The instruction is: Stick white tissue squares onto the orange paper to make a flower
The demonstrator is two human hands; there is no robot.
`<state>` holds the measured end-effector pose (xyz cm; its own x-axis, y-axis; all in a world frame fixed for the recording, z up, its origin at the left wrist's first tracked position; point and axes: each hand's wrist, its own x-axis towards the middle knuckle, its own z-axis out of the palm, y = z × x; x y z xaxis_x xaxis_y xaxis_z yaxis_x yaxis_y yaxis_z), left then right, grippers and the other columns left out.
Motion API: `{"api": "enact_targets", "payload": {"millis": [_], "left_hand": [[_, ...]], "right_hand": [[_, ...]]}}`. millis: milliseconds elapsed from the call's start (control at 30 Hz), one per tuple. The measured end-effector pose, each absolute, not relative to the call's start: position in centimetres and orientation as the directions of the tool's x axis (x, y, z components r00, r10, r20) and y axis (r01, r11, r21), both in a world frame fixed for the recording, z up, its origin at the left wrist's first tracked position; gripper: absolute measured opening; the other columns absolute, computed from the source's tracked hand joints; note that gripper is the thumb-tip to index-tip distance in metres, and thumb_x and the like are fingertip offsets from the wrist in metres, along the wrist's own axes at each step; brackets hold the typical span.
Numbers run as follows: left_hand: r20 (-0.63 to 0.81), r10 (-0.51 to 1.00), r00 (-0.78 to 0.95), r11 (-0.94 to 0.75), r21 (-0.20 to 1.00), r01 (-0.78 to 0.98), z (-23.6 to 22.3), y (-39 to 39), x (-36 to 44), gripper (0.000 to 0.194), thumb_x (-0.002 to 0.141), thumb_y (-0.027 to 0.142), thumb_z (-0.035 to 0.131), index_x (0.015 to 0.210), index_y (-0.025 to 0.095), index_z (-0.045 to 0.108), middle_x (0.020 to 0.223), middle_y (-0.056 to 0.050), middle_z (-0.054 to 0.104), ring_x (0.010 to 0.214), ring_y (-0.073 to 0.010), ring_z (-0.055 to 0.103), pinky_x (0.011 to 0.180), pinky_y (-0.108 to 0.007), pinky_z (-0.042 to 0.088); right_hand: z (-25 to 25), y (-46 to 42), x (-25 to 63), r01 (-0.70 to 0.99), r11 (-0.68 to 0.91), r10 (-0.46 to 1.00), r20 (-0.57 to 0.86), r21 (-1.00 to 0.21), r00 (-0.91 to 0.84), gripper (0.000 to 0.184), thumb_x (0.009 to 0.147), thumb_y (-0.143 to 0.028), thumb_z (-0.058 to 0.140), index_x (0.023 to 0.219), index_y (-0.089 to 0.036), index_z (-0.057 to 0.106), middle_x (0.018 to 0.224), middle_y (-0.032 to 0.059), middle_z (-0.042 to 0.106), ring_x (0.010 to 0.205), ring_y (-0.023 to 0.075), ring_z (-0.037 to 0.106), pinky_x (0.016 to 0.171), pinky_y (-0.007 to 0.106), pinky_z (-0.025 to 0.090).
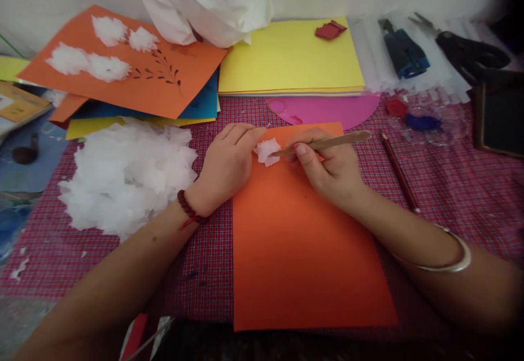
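An orange sheet of paper point(305, 252) lies before me, with a small white tissue-paper cluster point(268, 152) near its top left. My right hand point(327, 167) pinches a flat wooden stick point(341, 139), whose thin tip touches the cluster. My left hand point(229, 159) rests palm down at the sheet's upper left edge, its fingers loosely bent beside the cluster; I see nothing in it, though its underside is hidden. To its left is a big pile of white tissue pieces point(131, 175).
Another orange sheet point(164, 88) with white tufts and dark leaf sprigs lies back left. Yellow paper point(286, 58) is stacked behind. At the right are a pencil point(401, 172), small paint pots point(423, 122), scissors point(470, 49), a dark blue tool point(404, 52) and a dark phone-like slab point(501, 115).
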<state>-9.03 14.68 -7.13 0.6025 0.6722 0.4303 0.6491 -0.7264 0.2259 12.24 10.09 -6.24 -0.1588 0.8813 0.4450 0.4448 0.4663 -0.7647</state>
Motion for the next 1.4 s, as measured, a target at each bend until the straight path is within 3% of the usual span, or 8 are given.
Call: {"api": "enact_targets", "payload": {"millis": [167, 400, 500, 633, 867, 1000, 1167, 1400], "left_hand": [[0.332, 0.782, 0.527, -0.621, 0.345, 0.704, -7.6, 15.0, -9.3, 0.061, 0.077, -0.002, 0.043, 0.131, 0.019, 0.058, 0.121, -0.007, 0.071, 0.11, -0.0233, 0.064, 0.099, -0.04, 0.053], [0.311, 0.786, 0.535, -0.618, 0.379, 0.688, -7.4, 15.0, -9.2, 0.06, 0.076, -0.003, 0.043, 0.13, 0.017, 0.058, 0.124, -0.009, 0.07, 0.113, -0.0239, 0.064, 0.102, -0.041, 0.052], [0.334, 0.775, 0.536, -0.631, 0.375, 0.679, -7.2, 14.8, -9.5, 0.055, 0.078, 0.0, 0.045, 0.129, 0.016, 0.059, 0.123, -0.009, 0.07, 0.112, -0.0233, 0.064, 0.101, -0.04, 0.052], [0.405, 0.71, 0.576, -0.702, 0.355, 0.617, -6.6, 14.5, -10.3, 0.044, 0.083, 0.004, 0.048, 0.122, 0.02, 0.062, 0.124, -0.008, 0.069, 0.117, -0.0229, 0.062, 0.104, -0.042, 0.049], [0.464, 0.595, 0.656, -0.803, 0.341, 0.488, -6.5, 14.6, -9.8, 0.025, 0.09, 0.015, 0.059, 0.114, 0.023, 0.064, 0.133, -0.007, 0.066, 0.123, -0.0226, 0.06, 0.107, -0.043, 0.047], [0.517, 0.631, 0.578, -0.775, 0.387, 0.5, -7.5, 15.1, -8.9, 0.019, 0.086, 0.017, 0.067, 0.105, 0.02, 0.065, 0.126, -0.009, 0.068, 0.118, -0.0238, 0.062, 0.104, -0.043, 0.049], [0.506, 0.648, 0.57, -0.762, 0.434, 0.48, -8.0, 15.6, -8.7, 0.008, 0.087, 0.013, 0.063, 0.084, 0.02, 0.066, 0.123, -0.006, 0.069, 0.116, -0.0233, 0.062, 0.103, -0.044, 0.049], [0.468, 0.709, 0.528, -0.704, 0.509, 0.494, -7.8, 15.6, -8.4, 0.006, 0.086, 0.012, 0.062, 0.084, 0.018, 0.063, 0.119, -0.008, 0.071, 0.113, -0.0231, 0.064, 0.102, -0.043, 0.05]], "right_hand": [[-6.3, 10.1, 12.2, 0.476, 0.478, 0.876, 0.435, -0.738, -0.206, 0.035, 0.101, -0.052, 0.044, 0.088, -0.031, 0.069, 0.081, 0.0043, 0.072, 0.072, 0.0206, 0.066, 0.067, 0.038, 0.055], [-6.0, 10.1, 11.5, 0.527, 0.539, 0.842, 0.446, -0.657, -0.305, 0.035, 0.103, -0.045, 0.042, 0.087, -0.027, 0.066, 0.083, 0.0036, 0.072, 0.076, 0.0196, 0.066, 0.071, 0.037, 0.054], [-6.2, 9.9, 11.7, 0.479, 0.484, 0.871, 0.459, -0.733, -0.178, 0.033, 0.103, -0.044, 0.044, 0.084, -0.026, 0.064, 0.078, 0.0027, 0.07, 0.07, 0.0178, 0.065, 0.067, 0.035, 0.053], [-6.8, 10.1, 12.3, 0.28, 0.378, 0.911, 0.408, -0.882, 0.055, 0.028, 0.101, -0.045, 0.051, 0.083, -0.028, 0.063, 0.068, 0.0005, 0.065, 0.063, 0.0174, 0.065, 0.062, 0.035, 0.053], [-7.2, 10.7, 12.5, 0.084, 0.28, 0.949, 0.289, -0.956, 0.123, 0.03, 0.096, -0.052, 0.059, 0.081, -0.026, 0.062, 0.06, -0.0019, 0.062, 0.054, 0.0157, 0.062, 0.055, 0.032, 0.051], [-6.6, 10.2, 12.2, 0.125, 0.277, 0.957, 0.286, -0.953, 0.06, 0.035, 0.093, -0.056, 0.061, 0.078, -0.025, 0.063, 0.057, -0.0025, 0.061, 0.05, 0.0137, 0.058, 0.051, 0.03, 0.048], [-6.4, 10.0, 12.0, 0.186, 0.316, 0.949, 0.311, -0.931, -0.055, 0.034, 0.095, -0.057, 0.058, 0.079, -0.027, 0.064, 0.065, 0.0003, 0.064, 0.058, 0.0142, 0.062, 0.057, 0.032, 0.05], [-6.6, 10.2, 11.9, 0.243, 0.397, 0.918, 0.379, -0.885, -0.121, 0.029, 0.1, -0.048, 0.054, 0.081, -0.028, 0.064, 0.066, -0.0007, 0.065, 0.058, 0.0139, 0.063, 0.055, 0.032, 0.05]]}}
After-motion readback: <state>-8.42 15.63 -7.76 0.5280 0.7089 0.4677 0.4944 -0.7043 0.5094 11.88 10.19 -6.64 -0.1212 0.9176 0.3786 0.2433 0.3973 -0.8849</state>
